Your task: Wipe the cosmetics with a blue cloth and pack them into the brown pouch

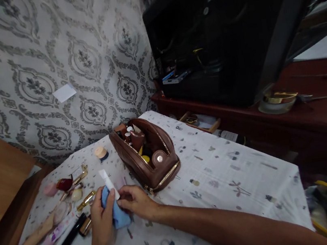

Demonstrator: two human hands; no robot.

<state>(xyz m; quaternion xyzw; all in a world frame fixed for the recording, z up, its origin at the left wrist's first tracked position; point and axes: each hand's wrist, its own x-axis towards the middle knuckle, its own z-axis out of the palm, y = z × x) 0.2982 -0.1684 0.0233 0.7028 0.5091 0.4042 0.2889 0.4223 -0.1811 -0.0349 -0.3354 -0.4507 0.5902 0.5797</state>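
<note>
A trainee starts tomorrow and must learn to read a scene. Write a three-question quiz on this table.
1. True or false: the pouch is zipped shut.
2. Choose one: the cloth held with the tube by the left hand and right hand is A red, B blue, C green.
3. Short answer: as the person sees it, on which side of the pouch do the loose cosmetics lie?

Key
1. False: it stands open, with items showing inside.
2. B.
3. Left.
</note>
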